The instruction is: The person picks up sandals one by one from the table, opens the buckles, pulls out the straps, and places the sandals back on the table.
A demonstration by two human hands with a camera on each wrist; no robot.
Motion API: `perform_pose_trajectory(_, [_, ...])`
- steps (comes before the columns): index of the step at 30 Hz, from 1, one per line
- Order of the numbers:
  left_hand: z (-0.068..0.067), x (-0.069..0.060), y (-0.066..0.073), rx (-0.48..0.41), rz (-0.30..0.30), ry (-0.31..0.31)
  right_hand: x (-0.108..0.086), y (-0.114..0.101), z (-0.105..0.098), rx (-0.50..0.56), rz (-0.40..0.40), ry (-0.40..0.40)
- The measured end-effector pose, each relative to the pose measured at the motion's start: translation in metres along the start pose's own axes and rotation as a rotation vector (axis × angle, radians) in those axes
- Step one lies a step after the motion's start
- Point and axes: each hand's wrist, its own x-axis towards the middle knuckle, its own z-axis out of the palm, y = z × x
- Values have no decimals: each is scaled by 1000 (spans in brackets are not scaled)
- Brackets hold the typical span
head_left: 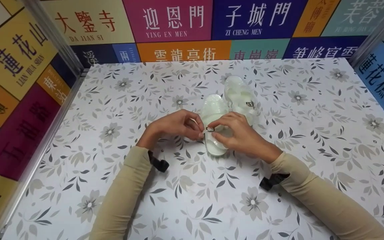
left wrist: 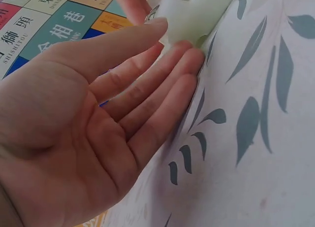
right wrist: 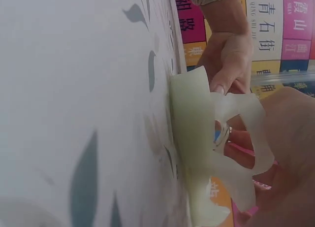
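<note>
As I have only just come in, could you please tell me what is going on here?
A person is working at the buckle of a pale sandal on the flowered table. The right hand pinches the buckle; the left hand has its fingertips by the sandal's side, though whether they grip the strap is unclear. The other sandal lies slightly farther away, to the right.

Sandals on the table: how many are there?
2: the near sandal, partly covered by the right hand; the far sandal, beyond the first, to the right. No others show.
</note>
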Motion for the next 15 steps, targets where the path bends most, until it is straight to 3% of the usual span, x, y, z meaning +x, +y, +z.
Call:
perform_pose_trajectory(9, [2,-1,-1,-58,14,66,1,9,7,204,137,43])
perform_pose_trajectory(15, [0,0,-5,-127,23,50,0,12,12,327,214,75])
